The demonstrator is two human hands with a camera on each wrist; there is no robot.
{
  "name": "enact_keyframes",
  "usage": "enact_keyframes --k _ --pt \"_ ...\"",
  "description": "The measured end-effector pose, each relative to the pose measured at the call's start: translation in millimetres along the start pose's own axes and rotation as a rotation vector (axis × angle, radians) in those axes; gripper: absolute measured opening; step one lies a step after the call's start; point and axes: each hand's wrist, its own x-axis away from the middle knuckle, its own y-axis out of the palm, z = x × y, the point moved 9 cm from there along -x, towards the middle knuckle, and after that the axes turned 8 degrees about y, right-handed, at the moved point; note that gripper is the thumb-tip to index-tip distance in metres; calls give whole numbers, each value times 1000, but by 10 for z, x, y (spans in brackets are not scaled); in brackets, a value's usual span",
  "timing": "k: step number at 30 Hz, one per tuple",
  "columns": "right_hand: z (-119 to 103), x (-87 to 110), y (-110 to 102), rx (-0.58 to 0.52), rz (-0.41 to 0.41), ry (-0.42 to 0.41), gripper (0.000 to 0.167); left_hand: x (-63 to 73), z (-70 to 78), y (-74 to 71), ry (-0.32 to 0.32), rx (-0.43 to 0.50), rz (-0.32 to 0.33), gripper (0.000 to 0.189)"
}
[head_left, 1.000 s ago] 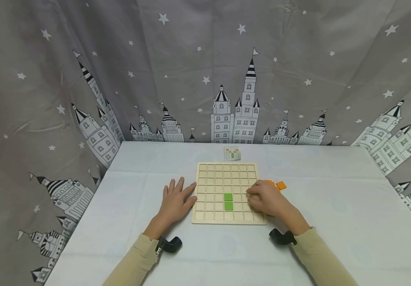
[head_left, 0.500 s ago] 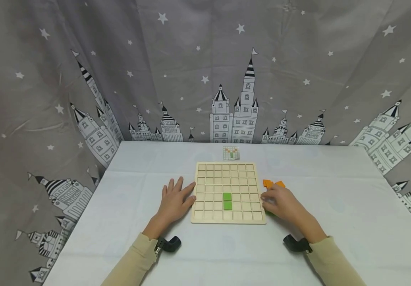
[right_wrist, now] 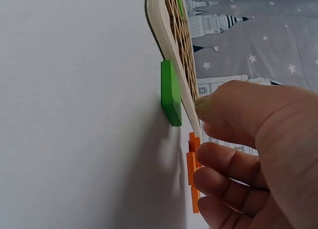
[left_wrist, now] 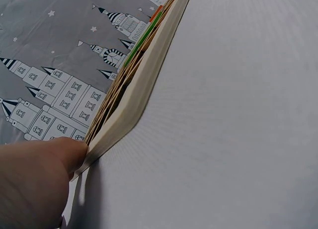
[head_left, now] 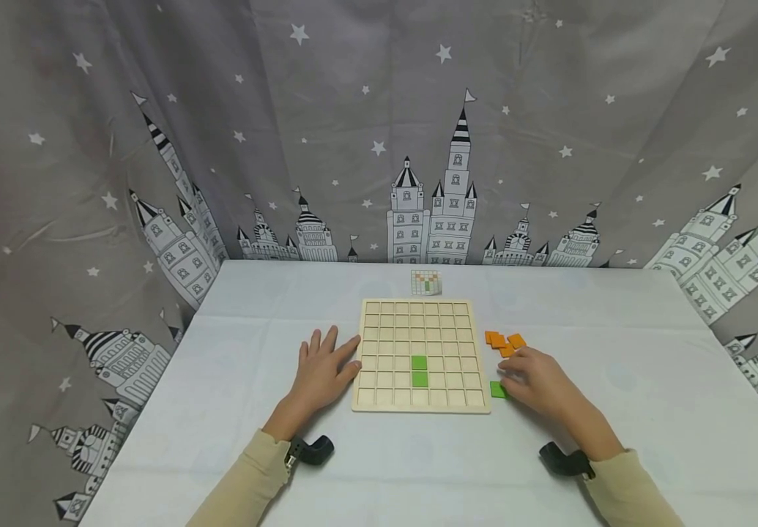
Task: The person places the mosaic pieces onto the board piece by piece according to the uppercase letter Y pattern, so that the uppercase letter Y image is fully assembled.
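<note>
A wooden grid board point(head_left: 385, 403) lies flat on the white table, with two green square tiles point(head_left: 420, 370) in neighbouring cells of one column. My left hand point(head_left: 322, 372) is spread at the board's left side, thumb and index finger touching its edge; the thumb shows at the rim in the left wrist view. Right of the board, my right hand point(head_left: 537, 380) hovers with loosely bent fingers and nothing between them. Just beside its thumb lies a loose green tile point(head_left: 498, 389), seen lying flat in the right wrist view point(right_wrist: 170, 92). Several orange tiles point(head_left: 499, 341) lie beyond that hand's fingertips.
A small printed card point(head_left: 427, 282) with a coloured grid pattern lies behind the board. White cloth point(head_left: 299, 293) covers the table. A grey curtain point(head_left: 326, 110) with castles and stars hangs along the back and sides.
My right hand has drawn back from the board's right part to the right of it, uncovering the loose green tile and the orange tiles. My left hand stays in place.
</note>
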Motion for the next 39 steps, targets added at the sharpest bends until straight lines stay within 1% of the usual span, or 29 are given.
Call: enact_keyframes --k 3,14,21,29,33,39 --pt "24 21 -8 5 -5 14 20 0 -3 3 -4 0 -7 53" --pt "45 62 -14 4 -18 30 21 -3 -4 6 0 -7 0 50" --pt "55 61 28 0 -49 46 21 1 8 -4 -3 -5 2 51" --pt "40 57 42 -18 -42 23 22 2 15 -21 0 1 8 51" --pt "25 63 69 -29 -57 20 24 -1 19 -24 4 8 15 51" --pt "-22 81 111 -43 -83 26 23 -2 7 -5 -3 12 5 52"
